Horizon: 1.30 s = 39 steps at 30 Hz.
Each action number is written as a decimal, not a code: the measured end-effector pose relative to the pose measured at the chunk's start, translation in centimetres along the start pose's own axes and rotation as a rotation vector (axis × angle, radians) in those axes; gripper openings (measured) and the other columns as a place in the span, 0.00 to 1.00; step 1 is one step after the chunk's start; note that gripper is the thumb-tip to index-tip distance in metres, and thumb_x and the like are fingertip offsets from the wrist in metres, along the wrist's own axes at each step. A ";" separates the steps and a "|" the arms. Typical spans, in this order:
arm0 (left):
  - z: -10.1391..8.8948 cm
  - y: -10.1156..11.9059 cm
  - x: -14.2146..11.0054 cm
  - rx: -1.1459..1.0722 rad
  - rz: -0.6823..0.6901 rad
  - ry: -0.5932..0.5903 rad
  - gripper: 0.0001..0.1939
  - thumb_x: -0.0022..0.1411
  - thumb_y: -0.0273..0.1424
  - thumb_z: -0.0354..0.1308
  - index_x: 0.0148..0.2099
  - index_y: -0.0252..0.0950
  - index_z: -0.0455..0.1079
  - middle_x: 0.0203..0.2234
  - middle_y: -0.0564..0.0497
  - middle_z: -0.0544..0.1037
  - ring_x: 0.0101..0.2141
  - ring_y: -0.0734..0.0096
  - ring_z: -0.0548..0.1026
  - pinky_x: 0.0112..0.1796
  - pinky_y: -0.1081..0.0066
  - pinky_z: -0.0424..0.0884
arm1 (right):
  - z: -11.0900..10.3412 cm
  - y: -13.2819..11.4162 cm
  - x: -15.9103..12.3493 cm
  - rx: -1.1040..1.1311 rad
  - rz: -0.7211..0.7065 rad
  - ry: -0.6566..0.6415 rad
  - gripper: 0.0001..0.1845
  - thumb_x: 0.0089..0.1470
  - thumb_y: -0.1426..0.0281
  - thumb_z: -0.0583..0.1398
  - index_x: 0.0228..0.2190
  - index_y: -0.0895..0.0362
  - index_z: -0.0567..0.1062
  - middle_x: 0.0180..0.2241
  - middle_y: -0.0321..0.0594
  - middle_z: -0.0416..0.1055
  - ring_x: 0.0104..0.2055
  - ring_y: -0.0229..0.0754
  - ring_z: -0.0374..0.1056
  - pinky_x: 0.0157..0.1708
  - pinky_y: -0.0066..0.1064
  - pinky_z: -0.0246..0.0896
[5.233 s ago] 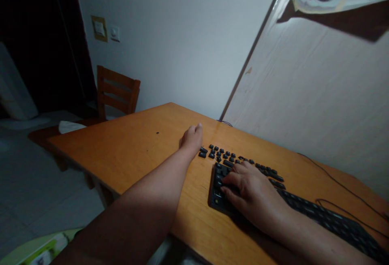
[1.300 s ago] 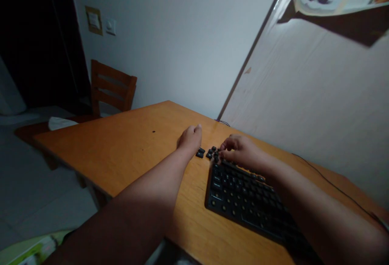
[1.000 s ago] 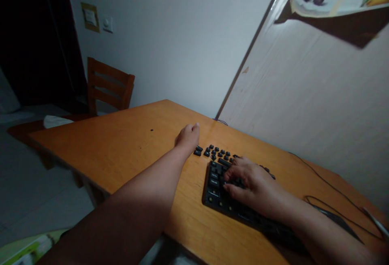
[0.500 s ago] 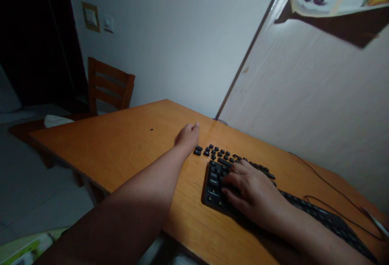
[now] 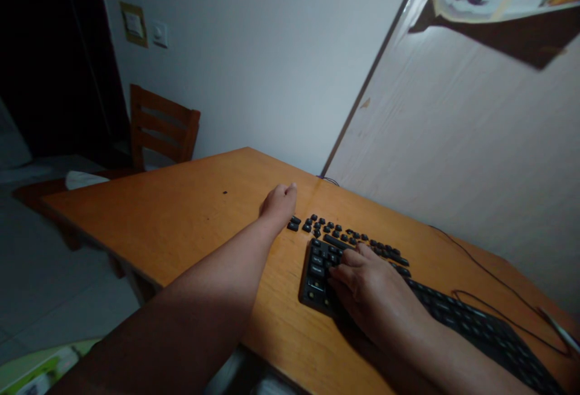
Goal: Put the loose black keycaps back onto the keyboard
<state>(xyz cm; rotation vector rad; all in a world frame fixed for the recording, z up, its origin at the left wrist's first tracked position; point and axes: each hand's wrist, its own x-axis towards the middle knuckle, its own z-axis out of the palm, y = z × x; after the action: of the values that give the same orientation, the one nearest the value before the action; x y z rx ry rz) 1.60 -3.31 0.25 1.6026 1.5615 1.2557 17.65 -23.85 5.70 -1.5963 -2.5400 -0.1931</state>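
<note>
Keyboard (image 5: pixel 318 268): black, flat on table (image 5: pixel 181 226), running diagonally from mid-table to bottom right of view. Middle blocked by right hand (image 5: pixel 369 280) and forearm. Left end visible: some keycaps fitted, bare yellowish key mounts at near corner.

Right fingers: bent, bunched narrow, tips down among keys at left end. Can't tell if pinching a keycap, tips too hidden.

Left hand (image 5: pixel 277 202): curled, thumb side up, past keyboard's far left corner. Fingers turned away, can't tell if holding anything. Just beside it: two wide keycaps (image 5: pixel 293 226), loose.

Behind keyboard's far edge: loose keycaps (image 5: pixel 314 217) in rough rows, including one long bar (image 5: pixel 338 243) lying close to keyboard. Well left of left hand: small dark bit (image 5: pixel 225 192) on table, too small to identify.

Right side of table: thin dark cable (image 5: pixel 480 266), along wall. Far left: slat-back wooden chair (image 5: pixel 165 120), below wall switch (image 5: pixel 159 34).
</note>
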 end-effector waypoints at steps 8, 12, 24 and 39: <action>-0.3 0.3 -0.4 0.027 -0.005 0.001 0.24 0.69 0.51 0.44 0.31 0.39 0.67 0.27 0.50 0.73 0.28 0.66 0.69 0.28 0.68 0.57 | 0.9 -0.2 0.1 0.011 0.007 0.055 0.18 0.63 0.75 0.55 0.21 0.55 0.70 0.29 0.41 0.69 0.35 0.45 0.61 0.36 0.38 0.55; -0.4 0.4 -0.4 0.041 0.002 -0.010 0.24 0.69 0.50 0.44 0.31 0.39 0.68 0.28 0.49 0.74 0.29 0.65 0.70 0.29 0.68 0.57 | 1.2 -0.5 0.1 -0.026 0.032 0.021 0.18 0.63 0.75 0.54 0.21 0.55 0.70 0.28 0.42 0.69 0.33 0.45 0.61 0.36 0.39 0.55; 0.0 0.0 0.0 0.030 0.003 -0.020 0.24 0.69 0.51 0.44 0.32 0.39 0.68 0.28 0.49 0.75 0.29 0.66 0.69 0.29 0.68 0.57 | -2.1 0.3 -1.4 0.122 0.056 0.077 0.12 0.62 0.72 0.56 0.30 0.54 0.77 0.31 0.43 0.69 0.36 0.46 0.64 0.38 0.39 0.60; -0.1 0.1 -0.1 0.040 0.013 -0.006 0.24 0.69 0.51 0.44 0.31 0.39 0.67 0.27 0.50 0.73 0.28 0.66 0.68 0.28 0.68 0.56 | -1.3 -0.1 -1.3 0.129 0.059 -0.042 0.10 0.58 0.75 0.58 0.28 0.54 0.78 0.30 0.41 0.69 0.37 0.46 0.64 0.38 0.39 0.59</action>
<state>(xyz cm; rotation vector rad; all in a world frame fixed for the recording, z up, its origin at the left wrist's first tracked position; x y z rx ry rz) 1.54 -3.40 0.34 1.6424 1.5838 1.2331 18.19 -25.32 6.73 -1.6402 -2.4757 0.0104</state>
